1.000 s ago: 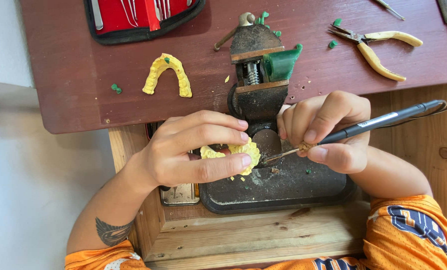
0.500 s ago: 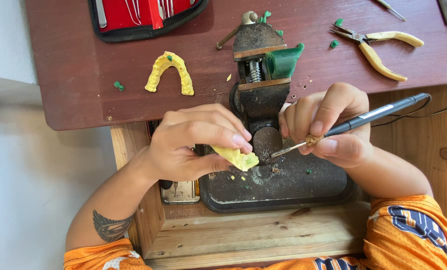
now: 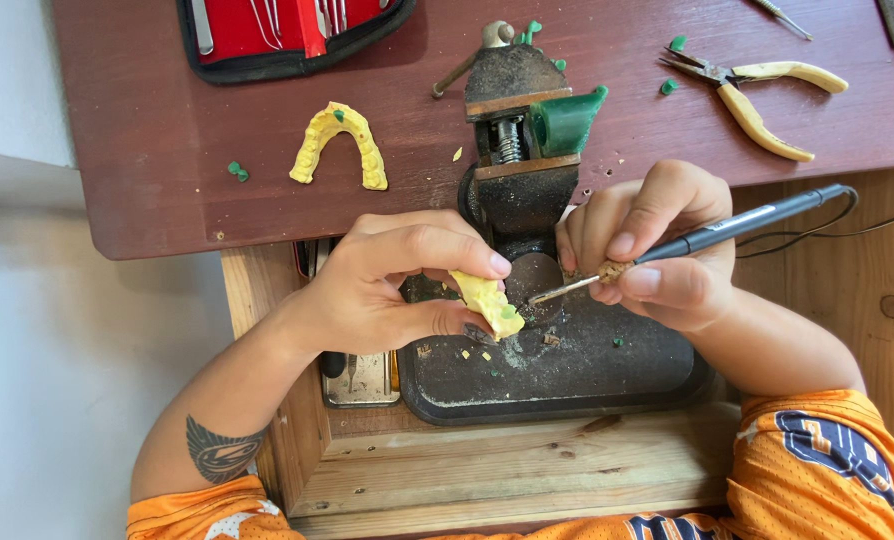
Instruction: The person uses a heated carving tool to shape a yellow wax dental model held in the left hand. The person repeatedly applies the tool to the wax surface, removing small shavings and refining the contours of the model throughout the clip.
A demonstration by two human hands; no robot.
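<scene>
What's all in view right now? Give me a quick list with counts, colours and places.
held cast: 1, yellow, pinched in left hand over the tray
spare cast: 1, yellow arch, lying on the bench left of the vise
vise: 1, dark rusty metal, bench centre, clamping a green block
tray: 1, black, gritty, under both hands
pen tool: 1, black, corded, in right hand, tip near the held cast
pliers: 1, yellow handles, bench upper right
tool case: 1, red and black, top edge
green bits: several, scattered on the bench
bench: 1, reddish-brown wood
left hand: gripping the held cast
right hand: gripping the pen tool
</scene>
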